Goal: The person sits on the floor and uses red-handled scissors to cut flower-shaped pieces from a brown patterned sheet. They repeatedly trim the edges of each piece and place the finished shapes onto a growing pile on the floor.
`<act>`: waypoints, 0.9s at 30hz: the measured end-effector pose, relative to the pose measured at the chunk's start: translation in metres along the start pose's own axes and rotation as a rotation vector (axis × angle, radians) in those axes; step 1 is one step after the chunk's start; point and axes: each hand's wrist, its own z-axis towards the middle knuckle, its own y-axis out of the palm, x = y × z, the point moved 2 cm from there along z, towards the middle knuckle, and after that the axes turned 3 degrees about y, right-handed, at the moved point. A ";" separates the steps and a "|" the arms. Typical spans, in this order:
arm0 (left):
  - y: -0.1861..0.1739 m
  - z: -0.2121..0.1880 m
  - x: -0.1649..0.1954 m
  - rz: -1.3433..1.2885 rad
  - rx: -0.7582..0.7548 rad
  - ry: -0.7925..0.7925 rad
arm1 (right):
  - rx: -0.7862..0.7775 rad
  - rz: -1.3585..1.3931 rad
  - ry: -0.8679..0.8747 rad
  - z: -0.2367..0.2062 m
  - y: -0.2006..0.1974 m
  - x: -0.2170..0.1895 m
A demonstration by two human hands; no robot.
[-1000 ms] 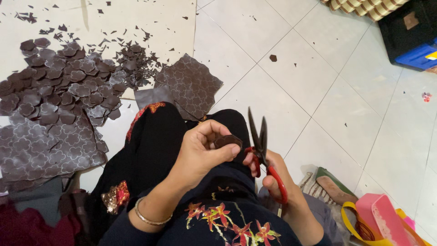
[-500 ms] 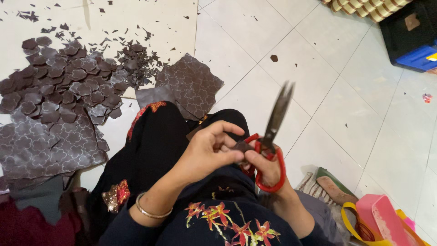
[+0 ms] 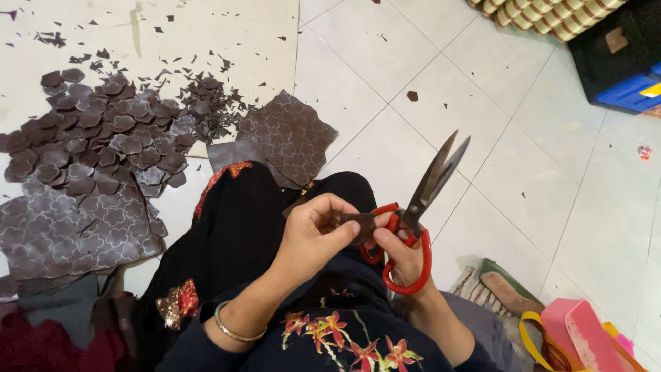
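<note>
Left hand point(image 3: 318, 231): closed on small brown piece point(image 3: 358, 226), pinched over the lap.
Right hand point(image 3: 406, 256): gripping red scissors point(image 3: 413, 213), fingers in handles.
Change: blades now tilted up-right and slightly apart, away from piece; earlier pointing straight up beside it.
Meaning: likely between cuts, piece being turned.
Floor: heap of cut shapes point(image 3: 103, 138), patterned sheet point(image 3: 289, 138).

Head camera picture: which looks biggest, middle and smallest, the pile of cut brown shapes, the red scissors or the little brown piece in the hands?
1. Pile of cut brown shapes, far from the camera yet still largest.
2. Red scissors.
3. Little brown piece, partly hidden by fingers.
</note>
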 end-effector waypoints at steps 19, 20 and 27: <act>-0.005 0.005 0.010 -0.103 0.220 0.065 | -0.301 -0.458 0.066 -0.012 -0.001 0.003; -0.004 0.005 0.010 -0.102 0.227 0.067 | -0.309 -0.463 0.083 -0.013 0.001 0.002; 0.001 0.001 0.011 -0.059 0.271 0.060 | -0.336 -0.445 0.093 -0.016 0.010 -0.003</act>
